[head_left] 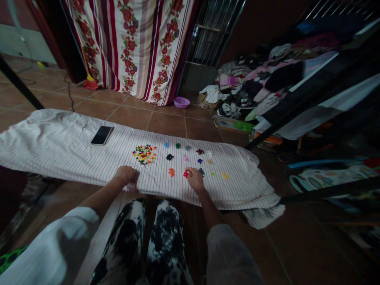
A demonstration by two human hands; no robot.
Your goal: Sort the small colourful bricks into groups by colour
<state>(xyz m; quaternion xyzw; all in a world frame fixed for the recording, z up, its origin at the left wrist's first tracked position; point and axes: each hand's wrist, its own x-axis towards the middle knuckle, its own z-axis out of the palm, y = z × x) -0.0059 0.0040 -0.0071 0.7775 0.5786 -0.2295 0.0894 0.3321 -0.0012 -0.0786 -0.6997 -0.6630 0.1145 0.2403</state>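
Note:
My right hand (195, 179) is closed in a pinch, its fingertips at a small cluster of red pieces (186, 173) on the striped cloth (97, 166). What the pinch holds is too small to make out. Left of it, my left hand (126, 174) rests on the cloth's near side with fingers curled under; anything inside is hidden. Beyond that hand lies a mixed heap of small pieces (144, 154) in red, yellow, green, orange and white. Around my right hand sit single-colour clusters, among them orange (171, 172), black (169, 157), pink (186, 158), dark grey-blue (201, 172) and yellow (225, 175).
A phone (102, 135) lies on the cloth at the left. Behind the cloth-covered surface stand a floral curtain (127, 47), a purple basin (181, 102) and a large pile of clothes (261, 79). Dark bars (273, 126) slant past at the right.

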